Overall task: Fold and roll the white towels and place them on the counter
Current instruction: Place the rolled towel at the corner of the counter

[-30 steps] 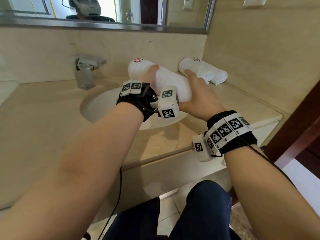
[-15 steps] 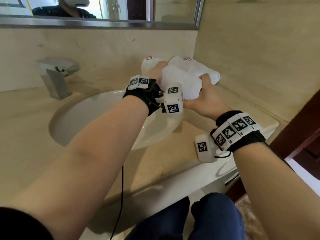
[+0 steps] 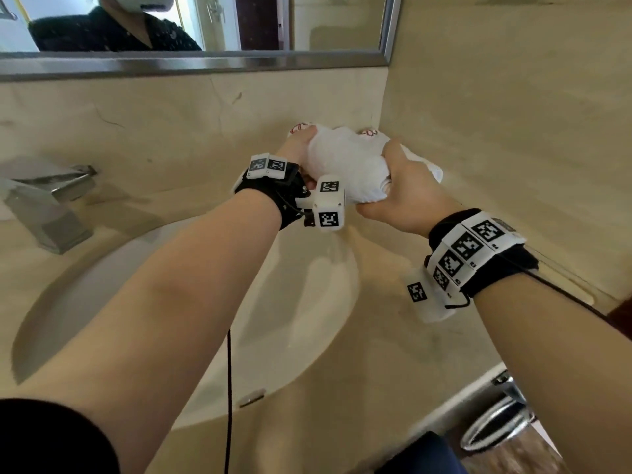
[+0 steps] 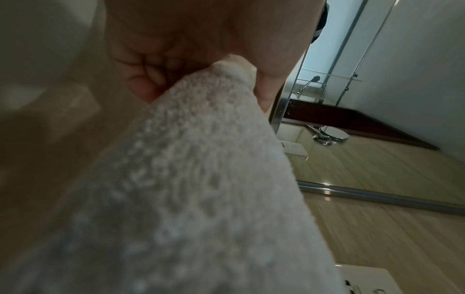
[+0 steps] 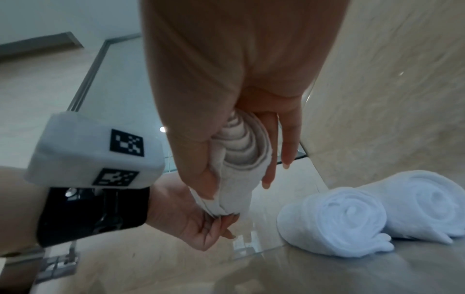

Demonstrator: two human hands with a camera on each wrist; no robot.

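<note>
Both hands hold one rolled white towel (image 3: pixel 345 165) above the back right of the beige counter (image 3: pixel 393 336). My left hand (image 3: pixel 301 148) grips its far end, and terry cloth fills the left wrist view (image 4: pixel 201 179). My right hand (image 3: pixel 393 186) wraps the near end, whose spiral (image 5: pixel 241 147) shows between thumb and fingers. Two rolled white towels (image 5: pixel 334 220) (image 5: pixel 425 206) lie side by side on the counter by the right wall, just beyond the held roll; in the head view only a corner of them (image 3: pixel 434 171) shows.
A white basin (image 3: pixel 136 302) is sunk into the counter below my left forearm. A chrome faucet (image 3: pixel 48 203) stands at the left. A mirror (image 3: pixel 205 25) runs along the back wall, and a tiled wall (image 3: pixel 513 131) closes the right side. A chrome ring (image 3: pixel 496 425) hangs under the counter edge.
Both hands have carried the rolled towel back and to the right, up against the rolls lying by the wall. The head camera has moved closer to the counter.
</note>
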